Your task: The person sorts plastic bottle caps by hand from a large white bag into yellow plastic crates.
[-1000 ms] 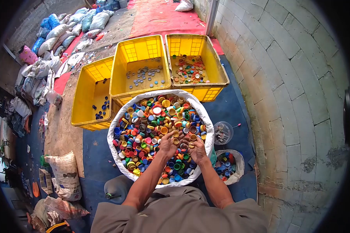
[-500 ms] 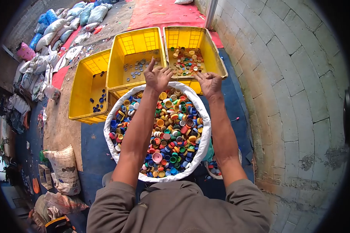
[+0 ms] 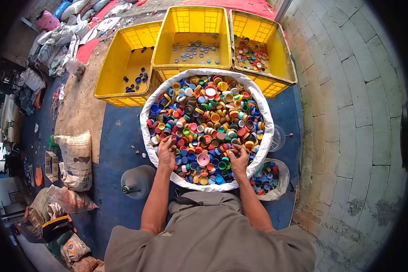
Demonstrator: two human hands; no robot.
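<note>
A large round white-rimmed sack [image 3: 268, 119] full of mixed coloured plastic bottle caps [image 3: 215, 118] stands in front of me. My left hand [image 3: 167, 153] is over the near left part of the caps, its fingers bent and apart, fingertips at the caps. My right hand [image 3: 239, 162] reaches in at the near right, thumb and forefinger apart against the caps. No cap shows clearly held in either hand. A wide pink cap [image 3: 203, 159] lies between my hands.
Beyond the sack stand a left yellow crate [image 3: 105, 84] with dark blue caps, a middle crate [image 3: 161, 45] with pale caps and a right crate [image 3: 285, 68] with red, orange and yellow caps. A smaller sack [image 3: 283, 179], a large clear bottle [image 3: 138, 181] and a block wall [image 3: 340, 136] flank me.
Both hands have come back from above the crates' near edges to the caps in the sack. The view has tipped down, bringing the clear bottle and small sack into sight.
</note>
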